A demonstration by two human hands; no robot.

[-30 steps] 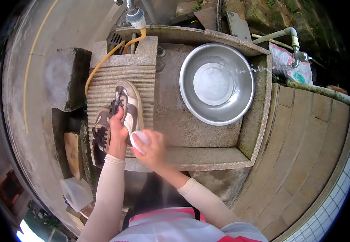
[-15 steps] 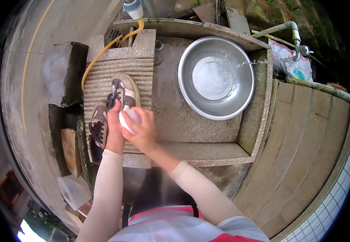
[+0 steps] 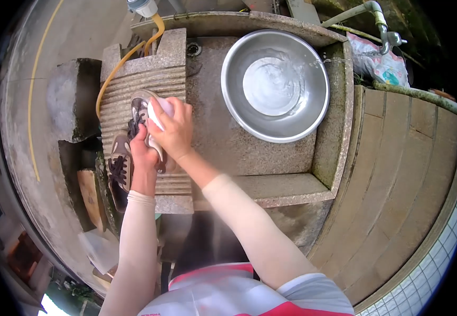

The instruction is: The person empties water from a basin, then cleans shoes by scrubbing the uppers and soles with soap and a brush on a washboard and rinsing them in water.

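A brown and white sneaker [image 3: 140,109] with dark laces lies on the ribbed stone washboard [image 3: 170,79]. My left hand [image 3: 143,160] is closed around its heel end. In my right hand [image 3: 176,131] is a small white and pale pink scrubbing piece [image 3: 157,113], pressed against the side of the sneaker near the toe. My fingers cover much of this piece, so its exact kind cannot be made out. The matching sneaker [image 3: 119,169] rests at the left of my left hand, along the washboard's edge.
Right of the washboard, a metal basin [image 3: 234,113] with water stands in the stone sink [image 3: 255,163]. A tap [image 3: 384,39] reaches in from the upper right. A yellow hose [image 3: 113,73] runs along the washboard's left side. A concrete block [image 3: 73,100] stands further left.
My right hand has moved up along the sneaker toward its toe with the white and pink piece. My left hand has shifted slightly down toward the heel. The whole view has shifted a little.
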